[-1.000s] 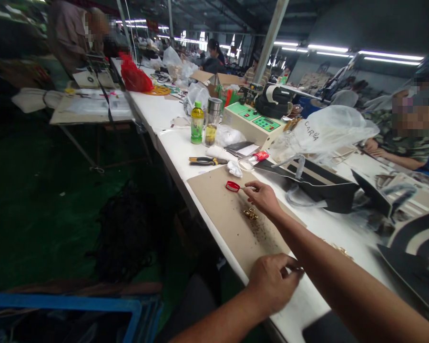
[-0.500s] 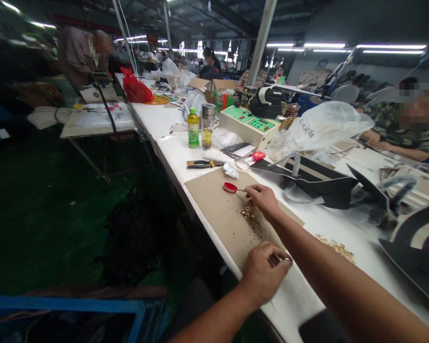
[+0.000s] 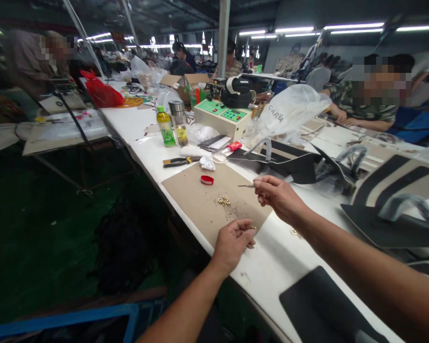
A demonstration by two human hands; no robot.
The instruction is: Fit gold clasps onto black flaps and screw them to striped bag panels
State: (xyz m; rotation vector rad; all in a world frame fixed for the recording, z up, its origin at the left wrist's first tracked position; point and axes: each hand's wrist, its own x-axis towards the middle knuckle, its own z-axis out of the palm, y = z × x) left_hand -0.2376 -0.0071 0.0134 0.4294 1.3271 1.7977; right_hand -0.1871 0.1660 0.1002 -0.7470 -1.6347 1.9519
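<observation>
My left hand (image 3: 234,243) is closed over the near edge of a brown board (image 3: 186,195), pinching a small gold piece (image 3: 253,228). Above the board's right side, my right hand (image 3: 277,195) grips a thin pointed tool (image 3: 246,186), its tip toward the left. Between the hands and a red cap (image 3: 207,180) lies a small pile of gold hardware (image 3: 223,201), with dark bits scattered around it. More gold pieces (image 3: 295,232) show partly under my right forearm.
Pliers (image 3: 180,161), a red tube (image 3: 234,146), a green bottle (image 3: 165,127) and a glass tumbler (image 3: 179,125) stand or lie beyond the board. Black bag panels (image 3: 293,166) are at the right, a black sheet (image 3: 325,305) near. A person in camouflage sits across the table.
My right hand has drawn the tool back from the red cap, which stays on the board. My left hand still pinches its piece. The head view has swung right.
</observation>
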